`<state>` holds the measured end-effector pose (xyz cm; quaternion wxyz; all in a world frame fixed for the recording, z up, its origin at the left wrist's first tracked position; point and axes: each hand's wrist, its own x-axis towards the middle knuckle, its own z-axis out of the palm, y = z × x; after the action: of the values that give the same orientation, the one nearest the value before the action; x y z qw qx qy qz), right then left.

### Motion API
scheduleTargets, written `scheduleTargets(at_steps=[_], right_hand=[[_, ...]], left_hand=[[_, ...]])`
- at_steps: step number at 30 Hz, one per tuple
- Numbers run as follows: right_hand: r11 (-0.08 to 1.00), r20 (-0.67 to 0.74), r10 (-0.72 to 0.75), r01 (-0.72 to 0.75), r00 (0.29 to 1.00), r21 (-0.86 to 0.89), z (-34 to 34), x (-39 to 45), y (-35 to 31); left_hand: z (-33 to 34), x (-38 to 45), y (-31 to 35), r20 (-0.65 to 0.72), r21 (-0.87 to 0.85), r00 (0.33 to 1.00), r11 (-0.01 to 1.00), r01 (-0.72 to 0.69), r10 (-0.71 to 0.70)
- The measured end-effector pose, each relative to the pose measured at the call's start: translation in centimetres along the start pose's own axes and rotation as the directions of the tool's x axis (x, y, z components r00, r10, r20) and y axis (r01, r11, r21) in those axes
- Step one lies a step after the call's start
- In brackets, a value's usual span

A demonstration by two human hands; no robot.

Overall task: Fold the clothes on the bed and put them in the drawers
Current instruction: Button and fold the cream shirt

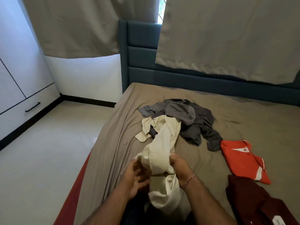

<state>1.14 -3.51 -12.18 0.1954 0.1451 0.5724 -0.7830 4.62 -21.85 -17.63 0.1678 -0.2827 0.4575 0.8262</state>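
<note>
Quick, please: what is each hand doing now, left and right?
Left hand: fingers curled on the cream garment.
Right hand: grips the same cream garment.

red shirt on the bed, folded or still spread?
Folded. The red shirt with white trim lies flat as a compact rectangle on the taupe bedsheet, collar on top, sleeves tucked in.
</note>
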Motion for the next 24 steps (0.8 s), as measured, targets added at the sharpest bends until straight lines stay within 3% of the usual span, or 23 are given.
scheduleTargets(at_steps=[2,4,6,8,11,14,17,19,21,24], right_hand=[[0.990,0.091,0.041,-0.028,0.995,-0.139,-0.4,-2.1,0.4],[0.976,0.126,0.118,-0.091,0.985,-0.200,-0.9,-3.3,1.2],[0.984,0.062,0.150,-0.142,0.987,-0.112,-1.1,-3.8,2.3],[0.992,-0.051,0.120,-0.118,0.991,0.040,-1.7,-3.7,3.0],[0.972,-0.114,0.105,-0.078,0.988,0.222,-3.1,-3.8,3.0],[0.993,-0.058,0.086,-0.080,0.995,0.090,-2.7,-4.7,2.7],[0.996,-0.130,-0.036,0.046,0.991,0.082,-1.8,-4.4,2.6],[0.983,-0.141,-0.018,0.043,0.990,0.177,-1.6,-4.6,2.5],[0.957,-0.130,0.025,0.014,0.991,0.290,-1.9,-4.7,2.5],[0.903,-0.084,0.016,0.022,0.996,0.430,-2.9,-4.6,2.8]], left_hand=[[-0.2,-0.2,0.5,0.082,0.017,0.996,0.999,0.029,-0.031],[0.9,-0.9,0.5,0.132,0.196,0.991,0.979,-0.063,0.037],[2.2,-1.8,0.3,0.094,0.386,0.969,0.889,-0.247,0.229],[3.1,-2.7,0.2,0.181,0.498,0.911,0.765,-0.409,0.370],[3.0,-4.0,-0.1,0.407,0.579,0.882,0.679,-0.451,0.239],[2.4,-4.9,-0.5,0.578,0.551,0.815,0.712,-0.435,0.050],[1.9,-4.7,-0.7,0.440,0.577,0.883,0.701,-0.418,0.164],[1.4,-4.1,-0.7,0.145,0.679,0.928,0.648,-0.346,0.344],[0.6,-3.3,-0.4,-0.051,0.727,0.873,0.617,-0.301,0.485],[0.6,-2.6,-0.5,-0.043,0.795,0.800,0.506,-0.335,0.598]])
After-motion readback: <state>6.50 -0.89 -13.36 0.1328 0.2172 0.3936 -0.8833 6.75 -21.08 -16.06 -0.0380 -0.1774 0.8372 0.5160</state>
